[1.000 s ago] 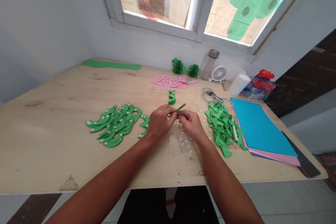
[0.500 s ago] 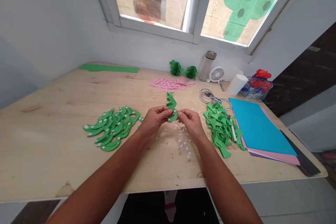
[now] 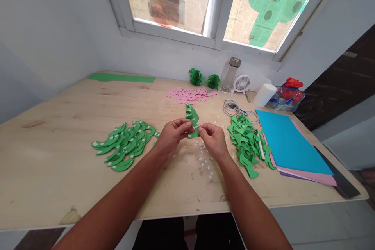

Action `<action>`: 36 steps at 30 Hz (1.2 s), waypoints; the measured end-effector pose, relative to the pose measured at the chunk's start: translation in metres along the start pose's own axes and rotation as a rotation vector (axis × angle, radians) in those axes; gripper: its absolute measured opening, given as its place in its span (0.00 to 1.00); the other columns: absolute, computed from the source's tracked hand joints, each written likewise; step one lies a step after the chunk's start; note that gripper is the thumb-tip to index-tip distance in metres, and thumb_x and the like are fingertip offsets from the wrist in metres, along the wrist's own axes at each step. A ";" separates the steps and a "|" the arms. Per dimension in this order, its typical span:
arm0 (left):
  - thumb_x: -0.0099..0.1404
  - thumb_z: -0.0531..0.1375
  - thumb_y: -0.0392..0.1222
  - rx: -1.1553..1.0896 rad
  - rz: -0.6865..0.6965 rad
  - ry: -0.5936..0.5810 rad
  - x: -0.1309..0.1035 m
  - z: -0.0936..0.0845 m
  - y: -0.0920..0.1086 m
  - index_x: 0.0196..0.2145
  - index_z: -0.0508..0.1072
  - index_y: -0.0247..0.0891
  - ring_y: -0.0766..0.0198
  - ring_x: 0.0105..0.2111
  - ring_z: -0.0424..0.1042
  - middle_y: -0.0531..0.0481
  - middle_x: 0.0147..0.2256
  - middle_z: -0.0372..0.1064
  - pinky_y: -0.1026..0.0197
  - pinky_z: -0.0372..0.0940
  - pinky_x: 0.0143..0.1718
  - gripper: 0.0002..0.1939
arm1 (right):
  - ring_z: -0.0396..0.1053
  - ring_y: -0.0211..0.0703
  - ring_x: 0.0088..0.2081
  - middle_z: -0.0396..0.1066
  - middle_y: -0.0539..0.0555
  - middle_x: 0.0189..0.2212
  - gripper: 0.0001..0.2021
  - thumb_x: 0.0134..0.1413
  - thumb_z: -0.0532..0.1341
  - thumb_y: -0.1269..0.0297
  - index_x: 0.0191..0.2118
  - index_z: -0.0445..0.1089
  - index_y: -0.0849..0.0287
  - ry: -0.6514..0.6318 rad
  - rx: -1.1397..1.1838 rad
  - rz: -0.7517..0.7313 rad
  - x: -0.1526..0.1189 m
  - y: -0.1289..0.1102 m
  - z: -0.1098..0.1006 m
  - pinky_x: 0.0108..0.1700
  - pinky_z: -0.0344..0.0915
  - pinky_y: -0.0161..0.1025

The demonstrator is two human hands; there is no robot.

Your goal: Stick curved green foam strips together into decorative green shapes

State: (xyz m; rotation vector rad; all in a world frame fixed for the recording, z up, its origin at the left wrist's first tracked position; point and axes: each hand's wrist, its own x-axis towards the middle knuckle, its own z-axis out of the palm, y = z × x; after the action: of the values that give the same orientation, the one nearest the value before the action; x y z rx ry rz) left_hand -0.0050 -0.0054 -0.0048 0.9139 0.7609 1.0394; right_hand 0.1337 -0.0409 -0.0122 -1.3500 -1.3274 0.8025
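Between my hands is a stack of curved green paper pieces with small white squares on it. My left hand pinches its lower left side. On the right, the fingers of my right hand are pressed together at the lower right edge of the same paper. A pile of curved green pieces with white squares lies left of my left hand. Green paper scraps are heaped right of my right hand, with a white pen on them. Small white bits are scattered between my forearms.
Pink paper cutouts lie behind my hands. Farther back stand two green paper shapes, a bottle, a small fan and a white roll. Tape rings and blue sheets are at the right.
The green paper between my hands has tilted slightly and its lower curve sits a little lower. Both hands keep their hold at nearly the same place.
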 end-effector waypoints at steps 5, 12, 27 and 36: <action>0.47 0.69 0.41 -0.086 -0.061 -0.052 0.002 -0.004 0.000 0.24 0.74 0.34 0.68 0.25 0.69 0.51 0.22 0.71 0.66 0.61 0.30 0.10 | 0.59 0.35 0.23 0.63 0.48 0.19 0.10 0.49 0.57 0.60 0.24 0.68 0.61 -0.036 0.001 -0.027 0.000 -0.003 0.000 0.27 0.56 0.32; 0.49 0.69 0.38 -0.172 -0.138 -0.180 0.001 -0.006 -0.001 0.25 0.74 0.32 0.70 0.25 0.68 0.51 0.22 0.70 0.69 0.61 0.27 0.08 | 0.58 0.35 0.23 0.62 0.47 0.19 0.12 0.47 0.60 0.56 0.23 0.68 0.60 -0.049 0.269 0.019 -0.002 -0.015 -0.002 0.28 0.57 0.33; 0.48 0.69 0.37 -0.244 -0.140 -0.242 -0.005 -0.002 0.003 0.21 0.72 0.33 0.71 0.20 0.64 0.52 0.20 0.68 0.69 0.60 0.23 0.09 | 0.59 0.34 0.23 0.64 0.48 0.19 0.11 0.46 0.62 0.57 0.24 0.69 0.60 -0.041 0.343 -0.001 -0.003 -0.017 -0.002 0.26 0.57 0.33; 0.48 0.69 0.38 -0.270 -0.112 -0.170 -0.005 -0.003 -0.001 0.26 0.74 0.34 0.70 0.24 0.67 0.53 0.23 0.70 0.67 0.62 0.28 0.09 | 0.65 0.37 0.27 0.70 0.51 0.25 0.07 0.51 0.60 0.61 0.30 0.70 0.59 0.056 0.110 -0.206 -0.009 -0.021 -0.003 0.31 0.63 0.34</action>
State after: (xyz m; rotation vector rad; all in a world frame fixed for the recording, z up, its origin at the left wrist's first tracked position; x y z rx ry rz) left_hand -0.0092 -0.0097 -0.0066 0.7085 0.5093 0.9269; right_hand 0.1290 -0.0529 0.0069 -1.1209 -1.3334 0.6817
